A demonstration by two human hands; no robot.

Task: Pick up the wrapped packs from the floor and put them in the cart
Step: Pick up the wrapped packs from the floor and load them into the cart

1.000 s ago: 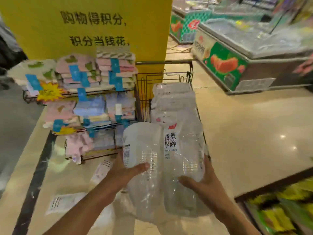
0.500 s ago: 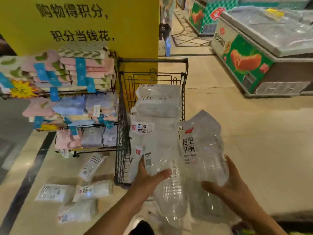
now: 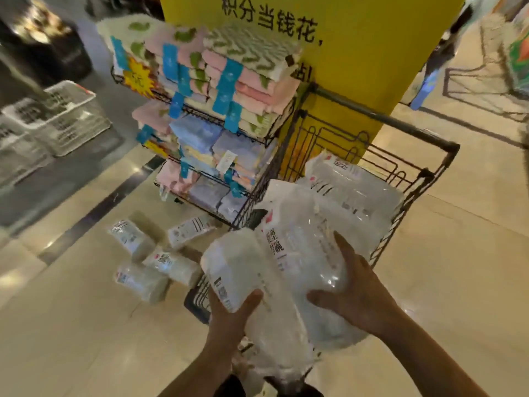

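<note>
I held two wrapped packs over the near end of the cart (image 3: 412,130), one in each hand. My left hand (image 3: 229,319) gripped the left pack (image 3: 237,267) from below, thumb curled up over its lower corner beside the barcode label. My right hand (image 3: 357,293) lay on the right pack (image 3: 303,253), the one with the black printed label, with the fingers spread along its side and the thumb stretched across its front; the fingers wrapped that pack rather than lying flat. The two packs touched each other side by side and were tilted, their tops leaning toward the cart.

Inside the cart, more packs (image 3: 352,190) were piled up to about the rim. Four packs (image 3: 143,259) lay on the floor (image 3: 71,325) just left of the cart, close together. A wire rack of folded towels (image 3: 229,90) stood beside the cart's left side, in front of a yellow pillar (image 3: 357,53) with black lettering. White plastic baskets (image 3: 57,116) sat further left.
</note>
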